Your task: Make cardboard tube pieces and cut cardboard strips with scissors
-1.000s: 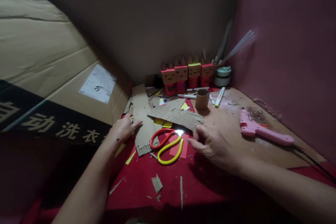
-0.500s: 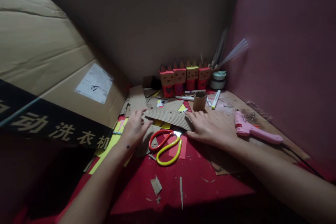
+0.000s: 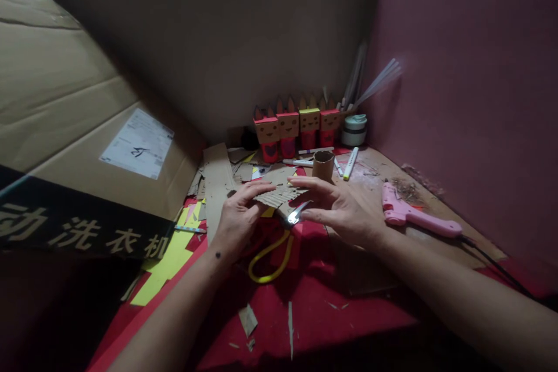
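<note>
A piece of corrugated cardboard (image 3: 281,195) with ridges showing spans the gap between my two hands. My left hand (image 3: 242,212) grips its left end, fingers over the top. At the other end, my right hand (image 3: 337,206) has its fingers bent around the cardboard, thumb below. Beneath them lie the scissors (image 3: 271,276), yellow handle toward me and metal blades by my right thumb; the red handle is mostly hidden in shadow behind my left wrist. Just behind my right hand stands a cardboard tube (image 3: 323,166).
A pink glue gun (image 3: 418,215) with a cord lies at right. Several decorated cardboard figures (image 3: 288,128) line the back beside a pale green jar (image 3: 354,129). Markers (image 3: 351,164) lie before them. A large cardboard box (image 3: 87,157) leans in from the left, above yellow paper (image 3: 163,273).
My left hand has moved right and taken hold of the cardboard's left end. The cardboard now sits bent between both hands. The view has shifted slightly right.
</note>
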`<action>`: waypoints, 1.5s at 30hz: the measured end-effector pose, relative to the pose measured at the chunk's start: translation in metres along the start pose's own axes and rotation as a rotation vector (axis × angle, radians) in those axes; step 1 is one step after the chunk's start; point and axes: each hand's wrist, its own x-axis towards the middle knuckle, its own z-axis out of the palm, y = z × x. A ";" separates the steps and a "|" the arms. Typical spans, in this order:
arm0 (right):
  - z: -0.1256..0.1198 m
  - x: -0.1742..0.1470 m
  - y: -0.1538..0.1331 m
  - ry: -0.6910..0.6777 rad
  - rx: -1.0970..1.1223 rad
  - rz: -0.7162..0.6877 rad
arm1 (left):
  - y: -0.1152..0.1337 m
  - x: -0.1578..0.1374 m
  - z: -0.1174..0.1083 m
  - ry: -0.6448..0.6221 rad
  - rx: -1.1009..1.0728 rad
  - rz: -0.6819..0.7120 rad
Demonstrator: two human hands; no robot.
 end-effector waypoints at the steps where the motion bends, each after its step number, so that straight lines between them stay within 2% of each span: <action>1: 0.002 0.001 0.002 0.030 0.064 -0.009 | 0.002 -0.001 -0.001 -0.021 -0.034 -0.014; 4: 0.009 0.006 0.003 0.131 0.186 -0.012 | 0.007 -0.003 0.000 -0.135 -0.099 -0.002; 8: 0.011 0.008 0.002 0.124 0.352 0.074 | 0.007 -0.004 0.000 -0.301 -0.111 0.061; 11: 0.010 0.007 0.004 0.152 0.330 0.100 | 0.006 -0.007 0.002 -0.271 -0.069 0.007; 14: 0.010 0.005 0.008 0.216 0.285 0.104 | 0.011 -0.016 0.007 -0.183 -0.140 -0.133; 18: 0.015 0.002 0.008 0.255 0.227 0.187 | 0.020 -0.027 0.013 -0.077 -0.165 -0.196; 22: 0.019 0.002 0.008 0.244 0.199 0.292 | 0.019 -0.032 0.017 -0.065 -0.183 -0.333; 27: 0.022 0.004 0.011 0.255 0.215 0.251 | 0.016 -0.033 0.020 -0.040 -0.245 -0.377; 31: 0.019 0.006 0.012 0.251 0.098 0.187 | 0.013 -0.035 0.020 0.033 -0.216 -0.338; 35: 0.013 0.010 0.012 0.309 0.161 0.156 | 0.011 -0.037 0.018 0.062 -0.129 -0.303; 39: 0.006 0.016 0.014 0.414 0.146 0.049 | 0.012 -0.038 0.014 -0.014 -0.157 -0.209; 42: 0.003 0.019 0.016 0.385 0.067 0.036 | 0.013 -0.037 0.013 -0.067 -0.190 -0.108; 45: 0.002 0.019 0.016 0.359 0.006 -0.004 | 0.014 -0.040 0.014 -0.047 -0.215 -0.043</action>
